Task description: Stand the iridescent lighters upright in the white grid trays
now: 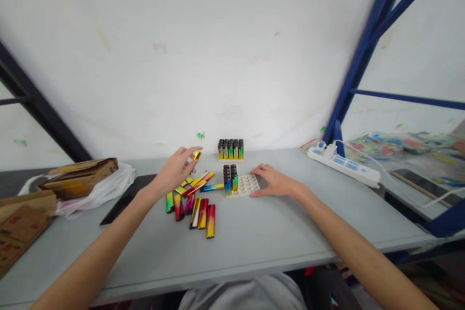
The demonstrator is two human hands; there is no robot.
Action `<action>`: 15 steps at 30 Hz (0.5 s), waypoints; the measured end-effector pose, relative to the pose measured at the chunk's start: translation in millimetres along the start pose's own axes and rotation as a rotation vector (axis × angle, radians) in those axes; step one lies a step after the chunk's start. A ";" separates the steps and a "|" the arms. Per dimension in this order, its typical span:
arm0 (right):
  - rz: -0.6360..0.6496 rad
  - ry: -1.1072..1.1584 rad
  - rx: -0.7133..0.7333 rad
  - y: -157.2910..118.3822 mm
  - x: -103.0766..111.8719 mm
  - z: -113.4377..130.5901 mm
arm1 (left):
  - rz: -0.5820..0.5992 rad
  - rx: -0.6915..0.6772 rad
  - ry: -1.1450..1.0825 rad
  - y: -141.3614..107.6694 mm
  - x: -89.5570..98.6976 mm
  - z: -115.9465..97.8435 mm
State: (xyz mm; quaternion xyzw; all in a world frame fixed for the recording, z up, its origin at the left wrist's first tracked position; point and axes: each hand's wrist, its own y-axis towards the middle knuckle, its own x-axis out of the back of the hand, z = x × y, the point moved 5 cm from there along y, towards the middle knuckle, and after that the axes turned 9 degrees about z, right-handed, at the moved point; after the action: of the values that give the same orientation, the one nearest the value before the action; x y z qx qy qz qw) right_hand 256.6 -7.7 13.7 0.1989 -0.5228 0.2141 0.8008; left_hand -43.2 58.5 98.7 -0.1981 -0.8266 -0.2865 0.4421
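My left hand (178, 168) is raised over a loose pile of lighters, its fingers closed on a shiny yellow lighter (197, 155). Below it lie several metallic lighters (202, 213) in red, yellow, green and blue, scattered at various angles. To their right sits a pale tray with round holes (247, 185). Black-topped lighters (230, 179) stand upright in its left end, while the holes toward the right show bare. My right hand (271, 180) grips the tray's right end between thumb and fingers.
A full block of upright lighters (231, 149) stands behind, near the wall. At left are cardboard boxes (82, 174), a white plastic bag (121, 181) and a dark flat object (127, 198). A power strip (343, 164) with cables lies at right beside a blue metal frame (358, 65).
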 end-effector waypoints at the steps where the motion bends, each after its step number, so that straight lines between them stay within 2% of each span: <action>1: -0.007 0.005 0.002 1.3 -0.7 1.2 | -0.026 0.002 -0.120 3.9 4.0 -7.9; 5: -0.035 0.027 0.022 8.1 -5.0 7.6 | -0.173 -0.048 -0.582 12.8 8.6 -41.9; 8: -0.048 0.026 0.034 11.6 -7.9 11.3 | -0.280 -0.062 -0.875 11.0 -2.2 -52.1; 11: -0.051 0.027 0.028 12.3 -9.0 12.3 | -0.269 0.028 -1.084 6.0 -20.7 -46.1; 15: -0.047 0.033 0.021 11.6 -9.1 11.8 | -0.188 0.110 -1.201 -2.1 -34.7 -36.2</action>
State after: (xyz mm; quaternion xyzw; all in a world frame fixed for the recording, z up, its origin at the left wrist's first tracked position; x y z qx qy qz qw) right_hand 238.1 -5.6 10.8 0.2158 -0.5027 0.2041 0.8118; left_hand -3.7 30.8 84.9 -0.2283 -0.9589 -0.1195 -0.1191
